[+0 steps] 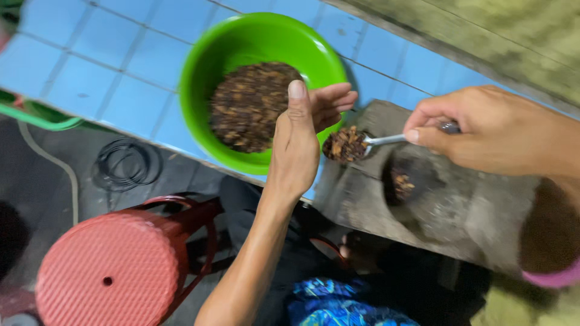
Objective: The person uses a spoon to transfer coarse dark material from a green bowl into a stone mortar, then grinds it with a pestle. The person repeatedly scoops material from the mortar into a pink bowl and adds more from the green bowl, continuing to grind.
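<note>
A bright green bowl (199, 72) sits on the blue tiled ledge and holds a heap of dark brown chopped stuff (248, 105). My right hand (492, 130) grips the handle of a metal spoon (386, 140); the spoon's bowl carries a load of the same brown stuff (345, 145). My left hand (305, 130) is held open and cupped, palm toward the spoon's load, just beside it and in front of the green bowl's near rim. Below the spoon is a grey stone block (447, 211) with a dark round hollow (411, 181) that has some brown bits in it.
A red plastic stool (109, 271) stands on the dark floor at lower left, with a coil of black cable (127, 164) behind it. A green rim (36, 118) shows at the left edge. A pink-rimmed container (553, 241) is at the right. Blue patterned cloth (344, 302) lies below.
</note>
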